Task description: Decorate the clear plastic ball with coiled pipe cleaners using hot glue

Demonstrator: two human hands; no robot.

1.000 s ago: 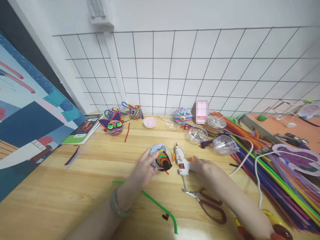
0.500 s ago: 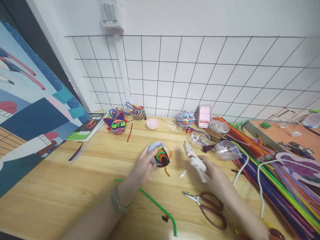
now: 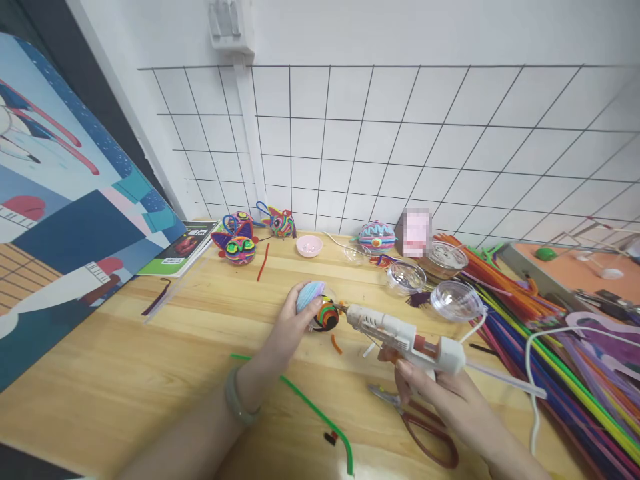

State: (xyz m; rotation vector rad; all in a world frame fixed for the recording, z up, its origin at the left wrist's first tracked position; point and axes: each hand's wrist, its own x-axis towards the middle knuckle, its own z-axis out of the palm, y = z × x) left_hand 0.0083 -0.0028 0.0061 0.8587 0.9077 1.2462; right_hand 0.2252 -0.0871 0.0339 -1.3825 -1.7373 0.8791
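My left hand (image 3: pixel 295 319) is closed round a ball (image 3: pixel 311 297) covered in pale blue and lilac pipe cleaner, with an orange, green and black coiled patch facing right. My right hand (image 3: pixel 435 387) grips a white hot glue gun (image 3: pixel 395 333) by its handle, and a clear glue stick (image 3: pixel 505 380) sticks out behind. The gun's nozzle points left and is at the ball's right side; whether it touches cannot be made out. Below the gun lie scissors (image 3: pixel 425 437) with brown handles, partly covered by my right hand. A short orange piece (image 3: pixel 336 344) lies just below the ball.
Finished pipe-cleaner balls (image 3: pixel 239 251) stand at the back left, near a pink bowl (image 3: pixel 309 247). Clear plastic half-shells (image 3: pixel 456 300) sit at the right beside bundles of coloured pipe cleaners (image 3: pixel 550 373). A green pipe cleaner (image 3: pixel 310 405) lies in front. A white cord (image 3: pixel 533 373) runs at the right.
My right hand has swung the glue gun round from pointing up and away to pointing left, its nozzle now at the ball. My left hand has turned the ball slightly, showing more blue.
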